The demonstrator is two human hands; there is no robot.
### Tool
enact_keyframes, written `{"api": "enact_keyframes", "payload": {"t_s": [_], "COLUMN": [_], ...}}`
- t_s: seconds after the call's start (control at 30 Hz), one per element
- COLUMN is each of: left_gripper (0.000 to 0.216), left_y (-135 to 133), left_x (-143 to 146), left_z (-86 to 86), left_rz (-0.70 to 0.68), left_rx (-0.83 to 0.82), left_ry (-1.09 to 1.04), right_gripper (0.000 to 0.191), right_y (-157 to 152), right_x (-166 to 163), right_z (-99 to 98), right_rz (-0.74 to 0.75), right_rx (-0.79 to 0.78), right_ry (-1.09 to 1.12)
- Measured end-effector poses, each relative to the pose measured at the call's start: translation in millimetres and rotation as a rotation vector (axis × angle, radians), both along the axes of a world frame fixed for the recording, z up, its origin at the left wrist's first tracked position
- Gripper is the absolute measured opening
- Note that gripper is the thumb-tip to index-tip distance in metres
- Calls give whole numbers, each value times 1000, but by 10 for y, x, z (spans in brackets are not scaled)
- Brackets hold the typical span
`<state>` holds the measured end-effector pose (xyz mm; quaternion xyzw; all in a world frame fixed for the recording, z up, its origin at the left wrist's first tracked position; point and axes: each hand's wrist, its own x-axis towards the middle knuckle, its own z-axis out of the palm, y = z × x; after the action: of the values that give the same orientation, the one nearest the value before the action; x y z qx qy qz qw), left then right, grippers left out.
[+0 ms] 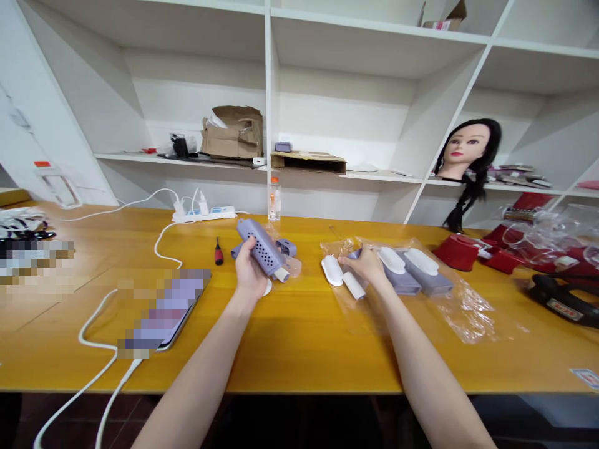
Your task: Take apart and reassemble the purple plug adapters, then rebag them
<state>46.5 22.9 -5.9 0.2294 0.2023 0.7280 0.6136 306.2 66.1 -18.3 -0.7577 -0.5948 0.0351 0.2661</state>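
My left hand (250, 268) is closed around a purple plastic housing (266, 249) dotted with round holes. From its lower end pokes a white cylinder (281, 274). Behind that hand lie a dark purple part (286, 247) and a clear, pinkish piece (293, 267). My right hand (369, 265) reaches over the clear plastic bag, its fingers curled by a purple part mostly hidden beneath them. Left of it are a white oval piece (332, 270) and a white cylinder (354, 285). To its right, purple blocks (434, 284) carry white oval pieces (421, 260).
A red-and-black screwdriver (218, 252) and a phone (175, 308) with a white cable lie on the left. A power strip (206, 214) and a clear bottle (274, 202) stand at the back. Red parts (456, 251) and a black tool (564, 299) occupy the right.
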Motion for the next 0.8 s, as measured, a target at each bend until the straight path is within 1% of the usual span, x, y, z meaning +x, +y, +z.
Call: {"api": "enact_keyframes", "payload": {"t_s": [0.07,0.17,0.3,0.47,0.6,0.7,0.8], "left_gripper": [34,37,40,40,37,36,36], "left_y": [-23,-32,-35,-76,-98,-95,-94], "left_x": [40,79,106,148,170,180,187], "left_z": [-26,-64,-84,-62,-57,-65,-68], "left_rz": [-38,-56,-61,-93,-98,-107,-96], "left_rx": [-17,-25,-32,-53,-56,-61,-76], "left_ry": [34,67,98,118,111,116,120], "right_gripper": [83,80,72,58,55,52,46], "right_y": [20,66,132,143,99,68,55], "right_x": [-32,-79,-115,-133,-179,-222,-228], "right_z": [-36,-86,-156,-197,-184,-175,-171], "right_rz": [18,63,184,214,194,166,200], "right_rx": [25,74,146,98,36,60,55], "right_ry": [-2,3,-8,-53,-152,-188,-194]}}
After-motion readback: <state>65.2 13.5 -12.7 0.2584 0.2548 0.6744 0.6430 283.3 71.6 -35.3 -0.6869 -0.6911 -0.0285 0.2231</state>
